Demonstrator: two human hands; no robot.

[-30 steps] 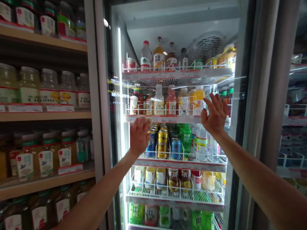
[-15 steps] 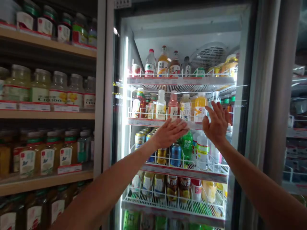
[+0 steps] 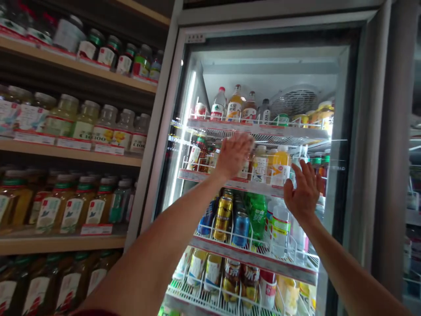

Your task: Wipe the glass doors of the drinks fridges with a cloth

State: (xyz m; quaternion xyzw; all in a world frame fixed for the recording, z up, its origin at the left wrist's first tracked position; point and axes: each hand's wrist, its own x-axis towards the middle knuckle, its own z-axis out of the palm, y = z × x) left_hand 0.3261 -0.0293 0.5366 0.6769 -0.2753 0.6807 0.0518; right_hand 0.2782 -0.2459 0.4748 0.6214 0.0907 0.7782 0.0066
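Note:
A glass door [image 3: 340, 145] fronts a lit drinks cooler, with faint reflected lettering on its left side. My left hand [image 3: 235, 153] lies stretched out flat over the glass, in front of the second shelf's bottles; motion blurs its fingertips, and I cannot make out anything in it. To its right, my right hand [image 3: 303, 188] is open with fingers spread, at the glass and holding nothing visible. Between the hands shows an orange drink bottle [image 3: 281, 166]. Below them, behind the door, are a gold can [image 3: 223, 217], a blue can [image 3: 241, 228] and a green bottle [image 3: 258, 215].
Wooden shelves [image 3: 66, 151] with rows of bottled drinks run along the left. A metal door frame [image 3: 158, 131] stands between them and the cooler. On the top cooler rack [image 3: 256, 128] are several bottles. Another cooler section [image 3: 412, 210] shows at the right edge.
My left hand has moved rightward, then upward across the glass. My right hand stays spread in nearly the same place against the door. The view has tilted and shifted up.

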